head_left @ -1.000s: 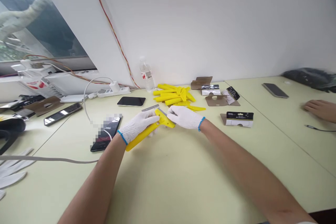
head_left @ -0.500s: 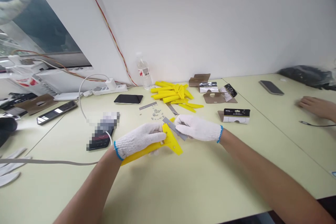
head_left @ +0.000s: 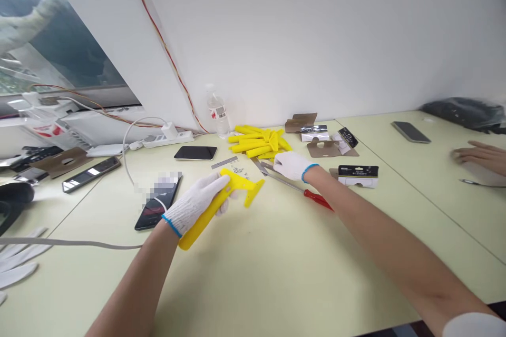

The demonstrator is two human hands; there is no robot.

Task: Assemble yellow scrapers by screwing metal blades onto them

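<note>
My left hand (head_left: 201,197), in a white knit glove with a blue cuff, is closed around a yellow scraper handle (head_left: 200,229). The scraper's flat yellow head (head_left: 254,193) points right. Farther forward, my right hand (head_left: 291,165), gloved alike, has its fingers curled by the yellow pile. A grey metal blade (head_left: 267,166) shows at its fingertips, partly hidden by them. Just below that hand lies a screwdriver with a red handle (head_left: 317,198), its end under my forearm. Small screws (head_left: 239,169) and another flat blade (head_left: 224,162) lie left of my right hand.
Yellow scraper handles (head_left: 256,142) are heaped near the wall beside a water bottle (head_left: 218,113). Phones (head_left: 195,152) and cables lie leftward. Opened cardboard packages (head_left: 358,175) lie to the right. Another person's hand (head_left: 480,155) rests at the far right.
My right hand has moved forward with the blade, away from the scraper head, uncovering the screwdriver. My left hand has turned the scraper and shifted it slightly left.
</note>
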